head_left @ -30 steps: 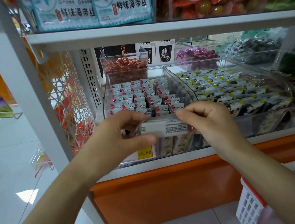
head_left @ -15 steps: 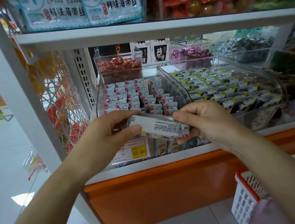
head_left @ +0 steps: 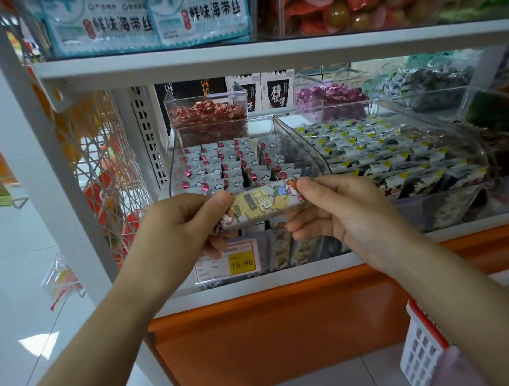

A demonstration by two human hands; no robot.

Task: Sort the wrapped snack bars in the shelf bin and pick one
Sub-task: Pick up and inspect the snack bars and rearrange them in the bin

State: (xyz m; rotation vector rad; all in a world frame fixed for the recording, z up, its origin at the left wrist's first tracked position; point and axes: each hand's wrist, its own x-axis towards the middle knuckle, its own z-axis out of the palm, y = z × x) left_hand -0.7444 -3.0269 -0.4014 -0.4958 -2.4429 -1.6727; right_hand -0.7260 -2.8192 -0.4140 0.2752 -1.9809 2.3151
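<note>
I hold one wrapped snack bar (head_left: 261, 204) crosswise in front of the shelf, its cartoon-printed yellow face turned toward me. My left hand (head_left: 184, 229) pinches its left end between thumb and fingers. My right hand (head_left: 334, 209) pinches the right end. Behind the bar sits the clear shelf bin (head_left: 298, 153) packed with rows of grey-white bars with red dots (head_left: 227, 164), standing on edge. A gap shows at the bin's right side.
A second clear bin (head_left: 476, 148) of dark wrapped snacks stands to the right. Small candy tubs (head_left: 206, 115) sit behind. A yellow price tag (head_left: 242, 262) reads 15.80. A white shelf post (head_left: 33, 129) stands left, and a white basket (head_left: 424, 354) hangs at lower right.
The bar has been turned over between both hands: its white printed back faced me before, its colourful front faces me now. Both hands stayed at the bin's front.
</note>
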